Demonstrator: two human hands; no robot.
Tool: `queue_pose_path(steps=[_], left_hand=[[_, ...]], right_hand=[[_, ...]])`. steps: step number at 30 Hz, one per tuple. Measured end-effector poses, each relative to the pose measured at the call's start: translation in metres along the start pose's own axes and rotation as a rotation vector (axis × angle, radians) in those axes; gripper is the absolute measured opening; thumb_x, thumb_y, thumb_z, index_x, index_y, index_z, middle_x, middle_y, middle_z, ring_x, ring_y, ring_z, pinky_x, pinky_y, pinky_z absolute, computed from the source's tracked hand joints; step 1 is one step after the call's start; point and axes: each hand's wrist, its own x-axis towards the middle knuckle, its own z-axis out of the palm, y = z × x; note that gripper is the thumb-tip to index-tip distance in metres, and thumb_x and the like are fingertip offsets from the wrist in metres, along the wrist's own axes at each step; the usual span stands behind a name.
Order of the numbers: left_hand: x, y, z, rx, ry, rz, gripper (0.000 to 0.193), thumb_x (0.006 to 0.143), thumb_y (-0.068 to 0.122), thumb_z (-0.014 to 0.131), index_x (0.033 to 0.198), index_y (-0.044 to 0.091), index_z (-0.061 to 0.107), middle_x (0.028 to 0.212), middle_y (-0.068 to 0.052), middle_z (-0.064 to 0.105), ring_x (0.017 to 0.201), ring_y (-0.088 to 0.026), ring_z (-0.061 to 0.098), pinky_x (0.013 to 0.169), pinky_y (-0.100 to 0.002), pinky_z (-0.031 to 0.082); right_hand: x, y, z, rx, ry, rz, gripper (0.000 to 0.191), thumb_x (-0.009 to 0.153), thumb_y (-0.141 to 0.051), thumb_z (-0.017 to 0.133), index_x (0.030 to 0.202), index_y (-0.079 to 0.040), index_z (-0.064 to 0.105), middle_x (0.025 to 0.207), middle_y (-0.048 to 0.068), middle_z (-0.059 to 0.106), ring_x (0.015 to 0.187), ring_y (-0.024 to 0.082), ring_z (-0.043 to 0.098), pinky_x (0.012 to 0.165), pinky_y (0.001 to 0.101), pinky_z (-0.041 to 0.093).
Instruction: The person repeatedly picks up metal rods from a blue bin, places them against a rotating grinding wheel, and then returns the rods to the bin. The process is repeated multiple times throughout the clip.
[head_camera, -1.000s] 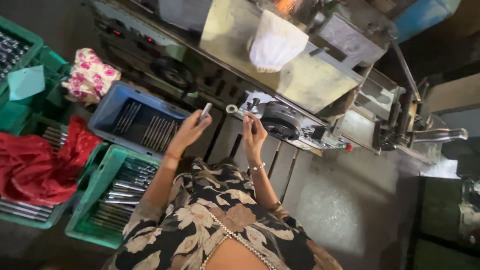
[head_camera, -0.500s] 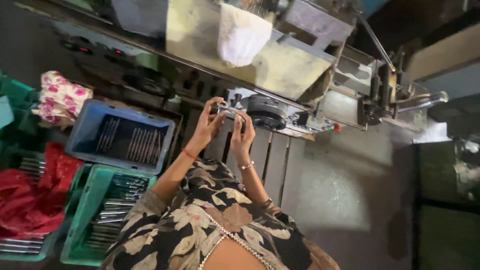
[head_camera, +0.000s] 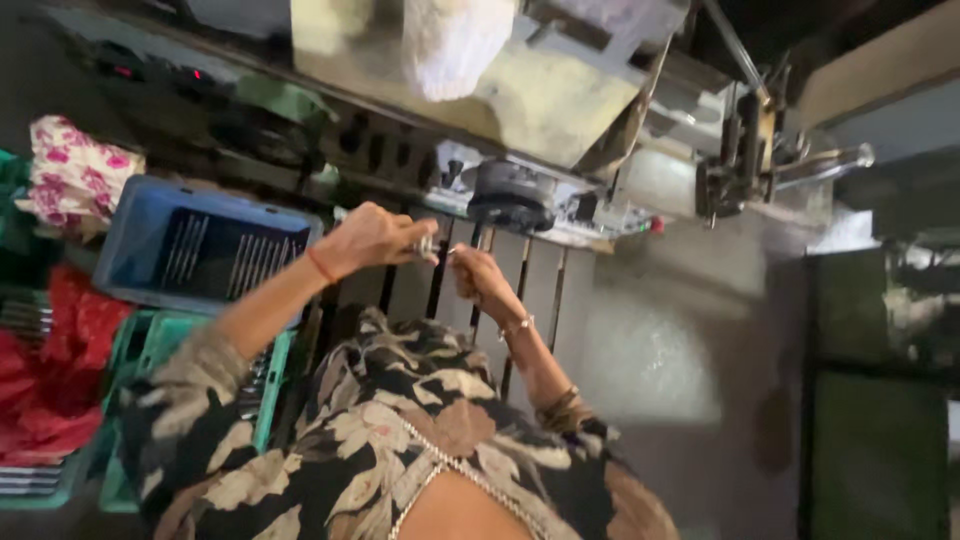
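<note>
Both hands are up in front of the machine, meeting just below its dark round part (head_camera: 510, 195). The left hand (head_camera: 375, 238) comes in from nine o'clock with its grip closed, fingers curled tight around a small shiny metal piece (head_camera: 428, 245) that peeks out at the fingertips. The right hand (head_camera: 478, 275) sits just at four o'clock of it, fingers bunched and pinching toward the same spot; whether it actually has hold of the metal piece or only touches it cannot be told, the picture is too blurred there. So the metal piece sits right between the two hands, above the slatted grey counter (head_camera: 545, 300) and just at seven o'clock of the machine's dark round part. A thin red band circles the left wrist, a beaded bracelet (head_camera: 516, 326) the right one. Out at nine o'clock of the hands lies a blue crate (head_camera: 125, 235) with rows of long slim metal pieces in it. Below that, toward seven o'clock, a green crate (head_camera: 268, 385) holds more of the same. A red cloth (head_camera: 50, 385) is bunched at the far left edge, and a floral pink bundle (head_camera: 72, 180) rests at ten o'clock. Up at twelve, a white cloth (head_camera: 450, 45) hangs over the machine's pale metal panel (head_camera: 560, 105).
</note>
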Motion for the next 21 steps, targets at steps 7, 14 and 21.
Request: queue_pose_path(steps=[7, 14, 21], left_hand=[[0.041, 0.033, 0.008, -0.974, 0.436, -0.605, 0.020, 0.104, 0.022, 0.072, 0.114, 0.012, 0.057, 0.077, 0.006, 0.047, 0.064, -0.003, 0.042, 0.054, -0.026, 0.034], [0.042, 0.028, -0.003, -1.329, 0.399, -0.959, 0.014, 0.096, 0.021, 0.073, 0.098, 0.014, 0.060, 0.068, 0.008, 0.045, 0.049, -0.001, 0.038, 0.040, -0.022, 0.030], [0.047, 0.010, -0.014, -1.467, 0.134, -1.167, 0.016, 0.094, 0.023, 0.075, 0.092, 0.014, 0.062, 0.065, 0.009, 0.043, 0.047, -0.002, 0.034, 0.038, -0.021, 0.024]], right_hand=[[-0.013, -0.079, 0.010, -0.886, 0.238, -1.076, 0.013, 0.108, -0.013, 0.056, 0.102, -0.002, 0.059, 0.077, 0.009, 0.055, 0.068, 0.024, 0.058, 0.060, 0.0378, 0.048], [-0.029, -0.137, 0.033, -1.224, 0.122, -1.252, 0.013, 0.095, -0.005, 0.071, 0.096, -0.005, 0.058, 0.074, 0.009, 0.053, 0.066, 0.030, 0.059, 0.059, 0.0413, 0.047], [-0.006, -0.147, 0.022, -1.466, 0.010, -1.510, 0.023, 0.089, -0.016, 0.079, 0.093, -0.006, 0.059, 0.067, 0.006, 0.048, 0.056, 0.026, 0.053, 0.051, 0.0407, 0.044]])
